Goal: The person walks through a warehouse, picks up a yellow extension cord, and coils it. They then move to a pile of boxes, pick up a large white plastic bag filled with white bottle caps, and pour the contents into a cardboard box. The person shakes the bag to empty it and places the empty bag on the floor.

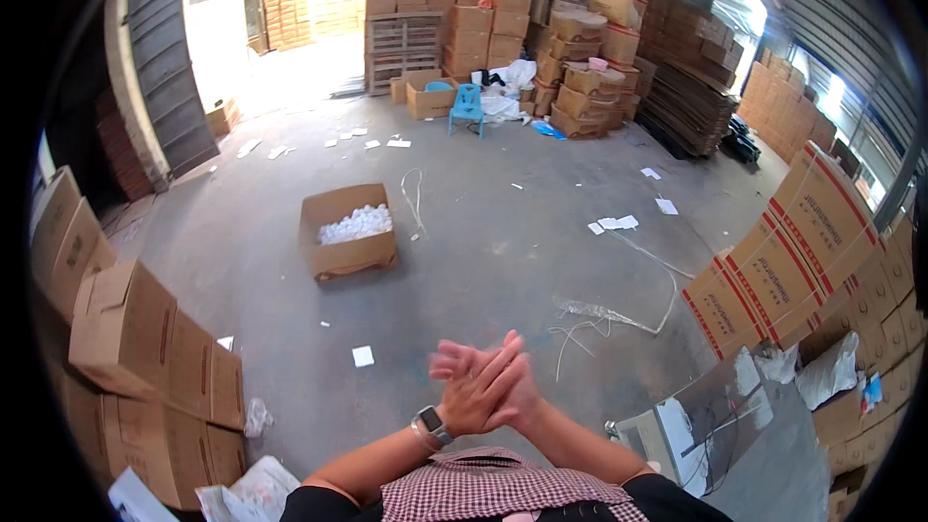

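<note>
My left hand (474,400), with a watch (433,421) on its wrist, is pressed palm to palm against my right hand (523,390) in front of my body. The left fingers lie stretched out across the right palm, pointing up and to the right. From behind the left hand, the right fingertips stick out to the left, a little blurred. Neither hand shows any object in it. Below them is a checked apron (503,488). Ahead to the left, an uncovered cardboard box (356,258) with small white pieces (356,223) stands on the floor, well out of touch.
Carton stacks rise on the left (145,348) and right (773,266). A machine (667,440) with cables stands at lower right. Plastic strapping (667,304) and white paper (362,357) litter the floor (464,271). A blue chair (467,106) stands before the far cartons (474,29).
</note>
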`<state>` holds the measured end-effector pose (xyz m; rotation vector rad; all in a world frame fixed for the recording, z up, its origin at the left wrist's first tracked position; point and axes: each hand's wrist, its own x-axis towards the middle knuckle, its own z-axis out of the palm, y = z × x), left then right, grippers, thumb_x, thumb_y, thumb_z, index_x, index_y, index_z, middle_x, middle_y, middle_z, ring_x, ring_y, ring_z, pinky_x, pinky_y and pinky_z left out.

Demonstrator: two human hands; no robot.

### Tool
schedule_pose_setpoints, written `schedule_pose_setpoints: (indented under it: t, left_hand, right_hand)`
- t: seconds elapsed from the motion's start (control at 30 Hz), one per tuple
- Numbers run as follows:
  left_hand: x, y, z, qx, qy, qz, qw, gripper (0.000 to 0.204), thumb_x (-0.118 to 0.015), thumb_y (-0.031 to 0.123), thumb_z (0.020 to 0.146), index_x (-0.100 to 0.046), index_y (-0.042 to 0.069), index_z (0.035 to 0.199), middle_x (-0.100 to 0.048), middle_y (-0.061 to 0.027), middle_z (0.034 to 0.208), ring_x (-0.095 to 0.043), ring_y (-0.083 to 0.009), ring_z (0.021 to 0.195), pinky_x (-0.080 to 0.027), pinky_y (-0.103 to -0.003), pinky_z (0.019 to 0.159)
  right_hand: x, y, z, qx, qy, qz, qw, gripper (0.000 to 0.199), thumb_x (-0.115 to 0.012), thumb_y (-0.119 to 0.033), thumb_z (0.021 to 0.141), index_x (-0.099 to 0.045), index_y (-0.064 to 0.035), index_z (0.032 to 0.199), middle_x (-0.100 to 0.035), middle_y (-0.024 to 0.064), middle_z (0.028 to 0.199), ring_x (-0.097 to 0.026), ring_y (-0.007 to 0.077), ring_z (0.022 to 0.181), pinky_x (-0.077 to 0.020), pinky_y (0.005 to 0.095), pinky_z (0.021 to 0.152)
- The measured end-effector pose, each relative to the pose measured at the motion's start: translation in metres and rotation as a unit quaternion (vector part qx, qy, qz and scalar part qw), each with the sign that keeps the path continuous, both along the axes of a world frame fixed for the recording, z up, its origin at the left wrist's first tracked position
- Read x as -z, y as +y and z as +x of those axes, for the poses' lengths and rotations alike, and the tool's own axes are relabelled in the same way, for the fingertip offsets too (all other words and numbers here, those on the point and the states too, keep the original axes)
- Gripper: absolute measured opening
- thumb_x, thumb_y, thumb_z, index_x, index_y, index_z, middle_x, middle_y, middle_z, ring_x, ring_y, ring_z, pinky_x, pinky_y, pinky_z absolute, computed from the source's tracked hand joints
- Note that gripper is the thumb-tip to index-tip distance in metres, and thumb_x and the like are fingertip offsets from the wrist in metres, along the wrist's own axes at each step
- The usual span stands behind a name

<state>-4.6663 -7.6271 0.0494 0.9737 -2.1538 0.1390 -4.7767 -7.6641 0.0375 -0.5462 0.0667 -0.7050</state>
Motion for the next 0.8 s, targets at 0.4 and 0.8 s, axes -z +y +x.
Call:
schedule_pose_setpoints:
  t: [0.4,0.8]
  left_hand:
    - [0.185,-0.327,0.292,-0.318,-0.185,0.542,0.755,0.072,-0.053,0.064,0.078,-0.039,0.026,0.138,-0.025,-0.0067,0.15,-0.021,-0.0286,0.138,-0.006,-0.07,0.103]
    - [0.228,-0.415,0.519,-0.495,0.052,0.74,0.452,0.079,-0.067,0.051,0.075,-0.045,0.0,0.131,-0.047,-0.0216,0.132,-0.046,-0.0317,0.124,-0.036,-0.037,0.103]
  right_hand:
    - [-0.058,-0.346,-0.175,0.512,0.015,-0.145,0.847,0.069,-0.037,-0.057,0.091,-0.042,-0.0021,0.132,-0.052,0.0234,0.126,-0.053,0.0376,0.112,-0.0401,0.0467,0.098]
    - [-0.043,-0.805,0.019,0.233,0.36,-0.259,0.866,0.035,-0.055,-0.016,0.091,-0.049,-0.0021,0.122,-0.062,0.0106,0.104,-0.059,0.016,0.095,-0.0464,0.0305,0.085]
